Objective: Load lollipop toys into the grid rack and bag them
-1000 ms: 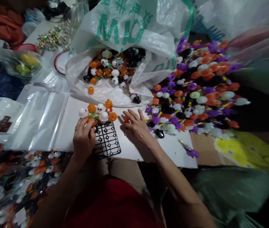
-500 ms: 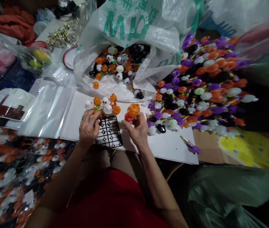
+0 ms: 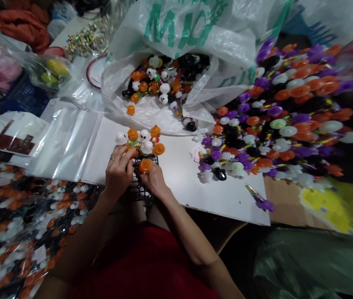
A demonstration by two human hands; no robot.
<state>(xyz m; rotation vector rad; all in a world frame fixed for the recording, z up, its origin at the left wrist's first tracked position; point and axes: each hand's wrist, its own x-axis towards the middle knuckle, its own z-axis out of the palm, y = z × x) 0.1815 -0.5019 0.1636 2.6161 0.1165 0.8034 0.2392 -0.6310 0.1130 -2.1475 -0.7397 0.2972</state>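
A black plastic grid [image 3: 139, 193] lies at the near edge of the white board, partly hidden by both hands. Along its far end stand several small figures: orange pumpkin toys [image 3: 155, 132] and white skull-faced toys [image 3: 144, 135]. My left hand [image 3: 118, 168] is closed at the grid's left side, its fingertips by an orange piece; what they grip is hidden. Over the grid, my right hand [image 3: 156, 180] pinches an orange pumpkin toy [image 3: 145, 166] close to my left fingertips.
A white plastic bag [image 3: 157, 118] holding more figures lies open beyond the grid. To the right is a heap of purple, orange and white toys [image 3: 276, 110]. Clear plastic sleeves [image 3: 61, 145] lie left, with bagged toys [image 3: 39, 220] below. One purple-ended stick [image 3: 265, 204] lies apart.
My right hand has moved left with the orange pumpkin toy, from beside the grid to over it. My left hand stays at the grid's left side. The view has shifted slightly.
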